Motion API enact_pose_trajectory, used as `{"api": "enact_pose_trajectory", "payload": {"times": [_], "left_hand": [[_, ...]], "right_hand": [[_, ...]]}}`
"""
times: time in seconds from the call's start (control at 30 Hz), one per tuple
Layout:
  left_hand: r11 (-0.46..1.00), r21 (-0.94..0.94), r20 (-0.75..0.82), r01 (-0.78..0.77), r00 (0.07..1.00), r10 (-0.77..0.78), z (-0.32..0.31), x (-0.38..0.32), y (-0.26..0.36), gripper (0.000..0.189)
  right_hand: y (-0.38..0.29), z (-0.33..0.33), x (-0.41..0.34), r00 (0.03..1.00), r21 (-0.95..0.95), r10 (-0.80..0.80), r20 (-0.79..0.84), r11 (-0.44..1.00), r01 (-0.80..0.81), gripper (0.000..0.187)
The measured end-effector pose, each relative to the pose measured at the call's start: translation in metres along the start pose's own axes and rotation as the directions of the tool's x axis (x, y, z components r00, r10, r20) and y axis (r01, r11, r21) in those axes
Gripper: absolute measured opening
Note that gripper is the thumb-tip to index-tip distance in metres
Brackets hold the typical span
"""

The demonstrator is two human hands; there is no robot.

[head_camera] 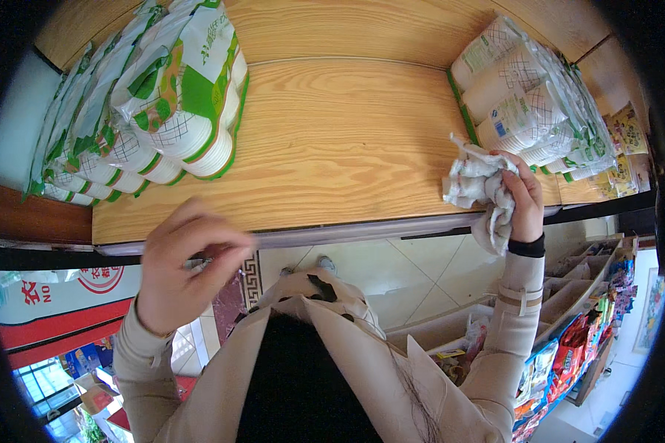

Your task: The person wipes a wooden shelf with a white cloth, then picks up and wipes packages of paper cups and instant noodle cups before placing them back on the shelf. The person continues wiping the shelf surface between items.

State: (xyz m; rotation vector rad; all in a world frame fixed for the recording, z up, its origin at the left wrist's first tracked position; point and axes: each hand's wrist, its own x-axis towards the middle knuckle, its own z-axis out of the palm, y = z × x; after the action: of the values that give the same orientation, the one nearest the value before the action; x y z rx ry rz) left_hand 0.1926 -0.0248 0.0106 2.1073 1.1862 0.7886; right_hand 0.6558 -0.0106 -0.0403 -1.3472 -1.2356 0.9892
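Observation:
My right hand (523, 194) grips a crumpled white cloth (479, 180) at the right front of a wood-grain shelf (332, 144). Part of the cloth hangs over the front edge. Motion blurs my left hand (194, 266), which is raised near the left front edge. Its fingers are curled and the thumb and forefinger tips come together, with nothing visible between them. Behind it, on the shelf's left, stand several plastic-wrapped packs of paper cups (183, 105) with green and white printing. More wrapped paper cups (523, 105) stand on the right, just beyond the cloth.
Small yellow packets (623, 166) lie past the right-hand cups. A clear strip (310, 237) runs along the shelf's front edge. Lower right is a divided display rack (573, 277) with colourful snack bags (573, 343). A red and white printed panel (72, 310) is at lower left, above the tiled floor (421, 271).

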Motion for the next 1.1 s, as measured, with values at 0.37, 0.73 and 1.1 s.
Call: {"api": "enact_pose_trajectory", "payload": {"times": [0.37,0.73,1.1], "left_hand": [[0.848,0.365,0.213,-0.383,0.922,0.325,0.103,0.158,-0.016,0.014],[0.860,0.328,0.237,-0.392,0.915,0.327,0.116,0.170,-0.036,0.008],[0.908,0.149,0.225,-0.391,0.908,0.354,0.085,0.121,0.008,0.009]], "right_hand": [[0.034,0.008,-0.009,0.969,0.006,-0.242,-0.053,0.970,0.243,0.031],[0.032,0.010,-0.008,0.968,0.090,-0.249,-0.032,0.964,0.250,0.032],[0.034,0.008,-0.009,0.966,0.057,-0.253,-0.045,0.965,0.256,0.032]]}}
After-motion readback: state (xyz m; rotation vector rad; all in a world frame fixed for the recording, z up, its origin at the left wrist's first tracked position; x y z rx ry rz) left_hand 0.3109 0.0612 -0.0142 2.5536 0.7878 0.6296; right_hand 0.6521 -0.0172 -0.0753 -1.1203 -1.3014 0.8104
